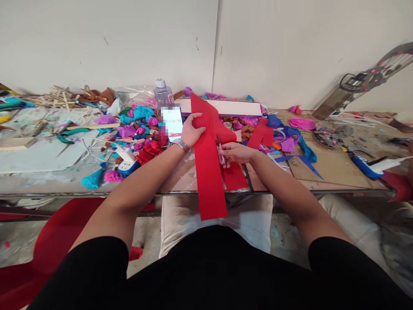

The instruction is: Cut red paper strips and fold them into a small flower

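Note:
A long strip of red crepe-like sheet (pixel 210 181) runs from the table's middle over its front edge toward my lap. My left hand (pixel 192 130) grips its left side near the top, thumb on the upper face and the other fingers partly hidden. In my right hand (pixel 237 153) is a pair of scissors (pixel 220 151) with pinkish handles, blades pointing away from me along the strip's right edge. To the right of the blades the red sheet folds away. Another red piece (pixel 235 177) lies under my right hand.
A lit phone (pixel 172 122) leans by a plastic bottle (pixel 164 92). Crumpled blue, pink and purple scraps (pixel 142 114) spread around. A power strip (pixel 127 165) is at left, blue-handled tool (pixel 366 167) at right. A red chair (pixel 71 232) stands lower left.

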Available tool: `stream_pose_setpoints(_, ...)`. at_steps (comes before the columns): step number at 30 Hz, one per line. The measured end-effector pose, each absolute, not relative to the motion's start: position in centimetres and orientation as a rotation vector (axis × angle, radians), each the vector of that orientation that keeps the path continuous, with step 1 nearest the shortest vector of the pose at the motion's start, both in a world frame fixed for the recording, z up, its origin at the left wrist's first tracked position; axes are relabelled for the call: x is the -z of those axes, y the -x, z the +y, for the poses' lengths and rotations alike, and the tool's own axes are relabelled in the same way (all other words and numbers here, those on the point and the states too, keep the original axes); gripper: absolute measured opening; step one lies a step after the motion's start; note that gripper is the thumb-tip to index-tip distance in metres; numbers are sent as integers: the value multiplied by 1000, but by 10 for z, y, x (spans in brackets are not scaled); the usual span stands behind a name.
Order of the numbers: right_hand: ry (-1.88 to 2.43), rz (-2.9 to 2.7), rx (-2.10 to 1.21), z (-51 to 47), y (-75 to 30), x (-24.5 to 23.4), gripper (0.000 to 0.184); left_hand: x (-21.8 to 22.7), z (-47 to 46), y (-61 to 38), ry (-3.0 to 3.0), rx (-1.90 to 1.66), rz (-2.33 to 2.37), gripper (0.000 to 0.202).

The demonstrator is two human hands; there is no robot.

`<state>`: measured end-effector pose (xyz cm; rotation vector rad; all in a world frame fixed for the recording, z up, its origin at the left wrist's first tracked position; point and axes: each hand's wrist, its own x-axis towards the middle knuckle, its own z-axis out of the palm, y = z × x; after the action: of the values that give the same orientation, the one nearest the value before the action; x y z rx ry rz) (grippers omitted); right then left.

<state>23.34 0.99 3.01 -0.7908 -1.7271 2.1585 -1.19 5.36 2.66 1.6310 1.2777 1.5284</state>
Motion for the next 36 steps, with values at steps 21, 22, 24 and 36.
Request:
stream_pose_setpoints(21,856,-1737,-1872,5,-223,-28,50,-23,57,12,-1608,-1563,1319,55)
stream_pose_setpoints(22,860,-1719,-1879,5,-222,-27,51,-23,57,12,-1604,-1563,1314,55)
stream_pose_setpoints(24,865,-1698,-1898,4,-221,-27,51,-24,55,11,-1601,-1559,1312,55)
stream_pose_setpoints(36,891,-1631,-1925,2,-219,-25,51,-23,57,11,-1583,-1559,1299,56)
